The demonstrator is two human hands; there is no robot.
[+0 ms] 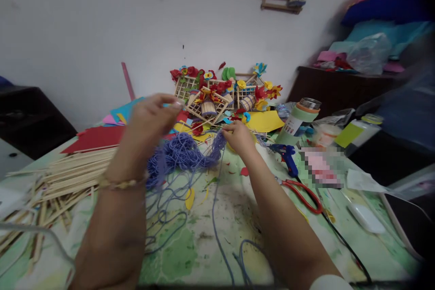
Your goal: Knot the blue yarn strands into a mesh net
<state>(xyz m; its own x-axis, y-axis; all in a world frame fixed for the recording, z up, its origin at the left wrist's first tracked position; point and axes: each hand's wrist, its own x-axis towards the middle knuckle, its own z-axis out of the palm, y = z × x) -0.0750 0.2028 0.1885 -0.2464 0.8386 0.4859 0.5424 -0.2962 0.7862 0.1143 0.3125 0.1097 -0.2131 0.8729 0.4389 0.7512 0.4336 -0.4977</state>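
A tangled heap of purple yarn [183, 152] lies on the green-and-white tabletop [204, 235], with loose strands trailing toward the front edge. My left hand [152, 120] is raised above the heap's left side, blurred, its thumb and fingertips together; a faint strand shows below it. At the heap's right end my right hand [239, 138] pinches the yarn between thumb and fingers. Behind both hands stand small stick-lattice pieces [207, 99] decorated with colourful paper flowers.
Wooden sticks [78, 172] and red paper [95, 138] lie left. To the right are a green bottle [297, 120], a blue glue gun [287, 158], red-handled scissors [304, 197], a black cable, a white mouse [365, 217] and a yellow-lidded jar [360, 131].
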